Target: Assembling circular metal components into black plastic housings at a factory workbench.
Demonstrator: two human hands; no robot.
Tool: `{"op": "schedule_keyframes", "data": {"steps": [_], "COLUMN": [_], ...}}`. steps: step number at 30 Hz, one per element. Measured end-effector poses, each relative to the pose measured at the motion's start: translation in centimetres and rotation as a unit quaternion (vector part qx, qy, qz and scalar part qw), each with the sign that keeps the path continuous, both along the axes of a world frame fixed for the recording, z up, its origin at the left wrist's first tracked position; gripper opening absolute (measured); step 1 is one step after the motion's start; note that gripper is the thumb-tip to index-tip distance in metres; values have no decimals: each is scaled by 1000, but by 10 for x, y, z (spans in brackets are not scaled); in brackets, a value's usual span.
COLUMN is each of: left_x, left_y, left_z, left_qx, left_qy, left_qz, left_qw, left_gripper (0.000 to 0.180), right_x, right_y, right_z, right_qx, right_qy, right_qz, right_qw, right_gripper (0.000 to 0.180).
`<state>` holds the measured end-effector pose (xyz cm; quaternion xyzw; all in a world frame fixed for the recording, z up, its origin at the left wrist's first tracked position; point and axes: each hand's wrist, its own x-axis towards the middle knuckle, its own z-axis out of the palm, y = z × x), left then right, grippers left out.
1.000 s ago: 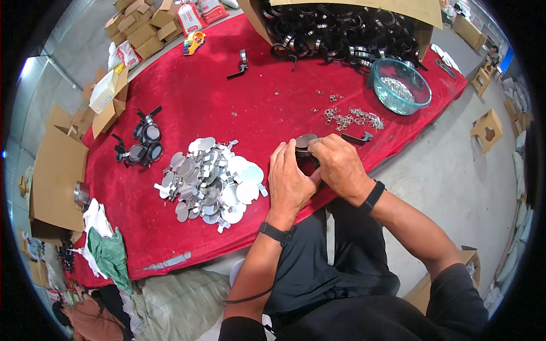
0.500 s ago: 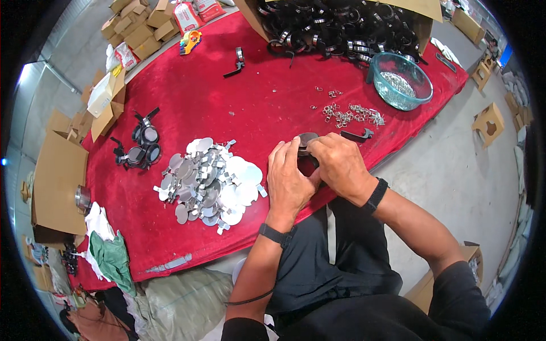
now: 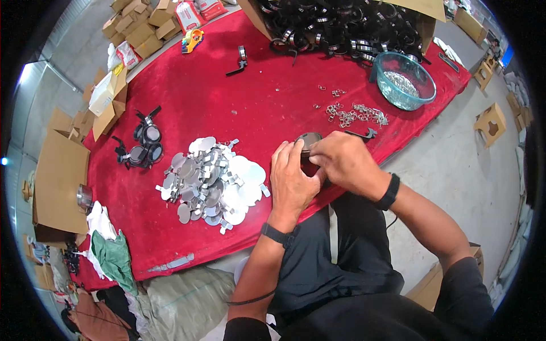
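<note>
Close to the table's near edge, my left hand (image 3: 292,183) is closed around the side of a dark round disc-topped part (image 3: 308,138). My right hand (image 3: 354,162) pinches at the right side of the same part, and its fingers hide much of it. A small black lever-like piece (image 3: 364,135) lies just beyond my right hand. To the left of my left hand spreads a pile of silvery round metal discs with tabs (image 3: 213,182). Small wire clips (image 3: 355,115) are scattered past my hands.
A clear bluish bowl (image 3: 405,85) of small metal pieces stands at the right. Behind it, a cardboard box (image 3: 429,37) overflows with black ring clamps. Several black assemblies (image 3: 145,139) lie at the left, near an open carton (image 3: 60,184). A tape dispenser (image 3: 192,41) sits at the back.
My right hand has turned slightly, its wrist shifting right and its fingers lower on the part's side. My left hand keeps its hold. The view has shifted slightly.
</note>
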<state>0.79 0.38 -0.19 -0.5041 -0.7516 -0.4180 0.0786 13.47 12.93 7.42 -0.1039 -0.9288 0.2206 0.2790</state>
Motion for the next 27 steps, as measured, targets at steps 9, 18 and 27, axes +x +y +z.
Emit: {"op": "schedule_keyframes", "data": {"steps": [9, 18, 27], "left_x": [5, 9, 2], "left_y": [-2, -5, -10], "left_z": [8, 19, 13], "left_qx": [6, -5, 64], "left_qy": [-16, -62, -461], "left_qz": [-1, -4, -126], "left_qw": [1000, 998, 876], "left_gripper": [79, 91, 48], "right_x": [-26, -33, -12], "right_y": [42, 48, 34], "right_z": [-7, -38, -18], "right_qx": [-428, -630, -667], "right_qy": [-195, -129, -26], "right_qz": [-125, -69, 21], "right_qw": [874, 763, 744], "right_gripper": [45, 27, 36]}}
